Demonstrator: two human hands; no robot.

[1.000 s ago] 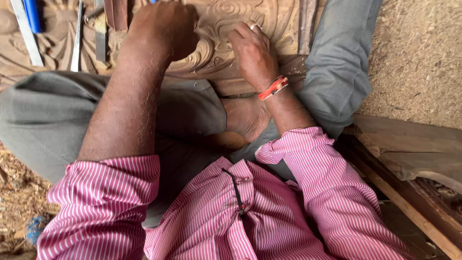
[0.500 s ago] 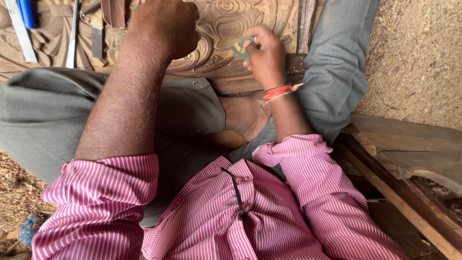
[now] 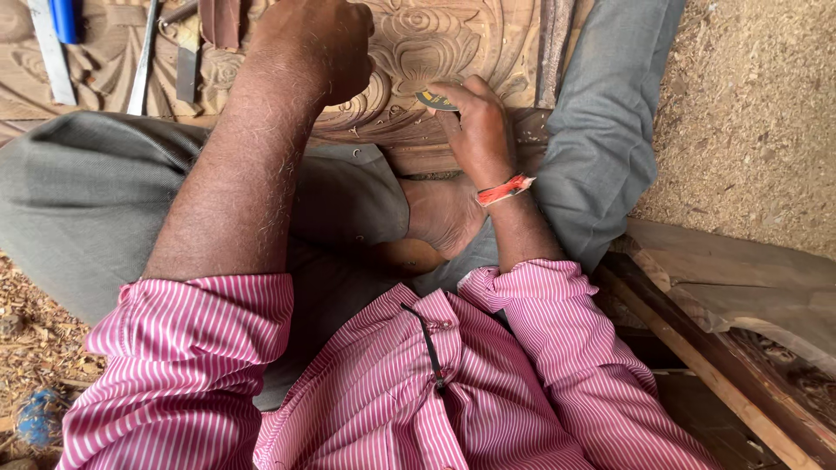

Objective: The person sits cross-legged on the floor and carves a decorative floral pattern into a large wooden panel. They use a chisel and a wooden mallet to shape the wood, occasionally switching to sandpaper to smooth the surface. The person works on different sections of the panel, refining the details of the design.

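A small dark strip, likely sandpaper or a thin abrasive piece (image 3: 433,101), was pinched between thumb and fingers of the right hand (image 3: 477,130) and pressed against the carved wooden panel (image 3: 453,43), at the near edge of the floral relief, right of centre. Strip judged light, thin and flexible, easily creased or dropped; best held by folded edge with fingertips close to the working face. Panel judged stiff and heavy, with raised carving edges probably prone to chipping; best steadied on flat uncarved margins. The left hand (image 3: 318,43) was seen curled into a loose fist, resting on the carving just left of the strip; whether anything was held inside it could not be told. A red band (image 3: 505,189) was worn on the right wrist. A bare foot (image 3: 444,213) was tucked under the panel's near edge, between grey-trousered legs (image 3: 96,191). Metal chisels or files (image 3: 144,57) and a blue-handled tool (image 3: 63,17) were laid on the panel at far left. Sawdust (image 3: 749,113) was spread at right, with wooden boards (image 3: 731,287) near right. Pink striped shirt sleeves (image 3: 192,348) were rolled up.
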